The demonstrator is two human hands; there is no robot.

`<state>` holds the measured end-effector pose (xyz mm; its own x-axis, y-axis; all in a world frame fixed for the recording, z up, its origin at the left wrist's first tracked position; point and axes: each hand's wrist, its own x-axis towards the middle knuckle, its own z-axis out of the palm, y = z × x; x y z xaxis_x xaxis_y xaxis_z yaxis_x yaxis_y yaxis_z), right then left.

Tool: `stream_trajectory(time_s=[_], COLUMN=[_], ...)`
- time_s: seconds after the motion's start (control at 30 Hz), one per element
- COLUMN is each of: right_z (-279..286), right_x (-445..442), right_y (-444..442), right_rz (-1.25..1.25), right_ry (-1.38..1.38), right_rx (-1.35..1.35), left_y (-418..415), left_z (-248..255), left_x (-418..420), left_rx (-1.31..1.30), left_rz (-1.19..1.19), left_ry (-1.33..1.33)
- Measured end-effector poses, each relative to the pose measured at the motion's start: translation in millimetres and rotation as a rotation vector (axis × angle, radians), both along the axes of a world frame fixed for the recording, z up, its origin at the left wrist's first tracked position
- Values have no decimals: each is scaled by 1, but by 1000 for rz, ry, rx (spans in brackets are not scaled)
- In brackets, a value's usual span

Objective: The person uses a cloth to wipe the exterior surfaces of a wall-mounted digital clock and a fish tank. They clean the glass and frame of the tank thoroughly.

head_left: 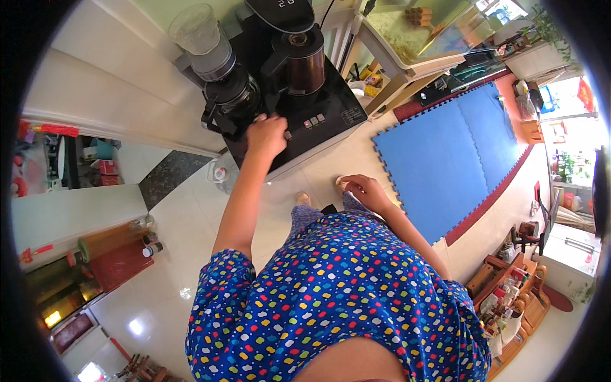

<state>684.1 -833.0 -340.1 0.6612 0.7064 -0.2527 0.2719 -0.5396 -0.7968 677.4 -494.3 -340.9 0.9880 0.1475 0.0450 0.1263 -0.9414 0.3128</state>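
My left hand (267,136) reaches onto a black glass-topped appliance (334,107), its fingers curled near the front controls. Whether the fingers grip anything is hidden. Just behind it stands a dark glass kettle (236,98) with a black handle, and above that kettle is a clear and grey plastic container (205,47). To the right, a second kettle (305,67), with a reddish-brown see-through wall, rests under a black unit (284,12) with a lit display. Small square buttons (313,120) lie on the front edge. My right hand (365,189) hangs by my body, fingers loosely bent, holding nothing visible.
A wooden stand with a glass tank (405,40) is beyond the appliance's right side. Blue foam mats (434,157) cover part of the tiled floor on the right. A large clear bottle (222,173) stands on the floor left of the appliance, near a doorway.
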Motion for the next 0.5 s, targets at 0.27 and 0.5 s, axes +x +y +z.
stream_trajectory(time_s=[0.27,0.5], right_z=[20,23], right_x=[15,42], right_y=[46,120], right_rz=[119,268], right_ry=[-287,-386], right_rx=[-112,-554], left_y=[4,-4], left_z=[-24,-32], left_x=[-117,-131], left_rx=[-116,-137], left_rz=[237,302], left_ry=[-16,-268])
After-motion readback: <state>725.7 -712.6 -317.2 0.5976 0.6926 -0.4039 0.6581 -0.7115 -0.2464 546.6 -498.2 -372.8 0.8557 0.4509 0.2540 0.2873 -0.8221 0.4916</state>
